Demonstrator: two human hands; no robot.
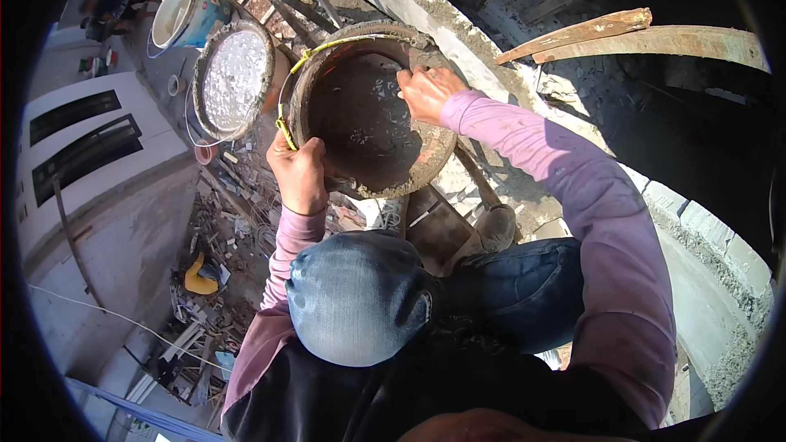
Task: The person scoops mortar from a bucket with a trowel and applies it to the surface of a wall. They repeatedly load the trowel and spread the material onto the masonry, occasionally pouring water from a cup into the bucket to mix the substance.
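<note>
A mortar-crusted bucket (332,173) tilts toward me above my knees, its dark inside wet and grey. A wire handle with yellow wrapping (307,54) lies along its left rim. My left hand (298,176) is closed on the bucket's lower left rim, thumb on top, beside the handle's yellow end. At the right side of the bucket's mouth, my right hand (429,95) is closed with its fingers curled inward. Whatever those fingers hold, if anything, is hidden.
Left of the bucket stands another bucket (235,80) full of shiny, bubbly liquid, with a blue bucket (209,23) behind it. Rough masonry wall (467,37) edges a dark drop at right, where curved planks (651,45) jut out. Rubble (217,221) lies far below left. Another person (115,4) is at upper left.
</note>
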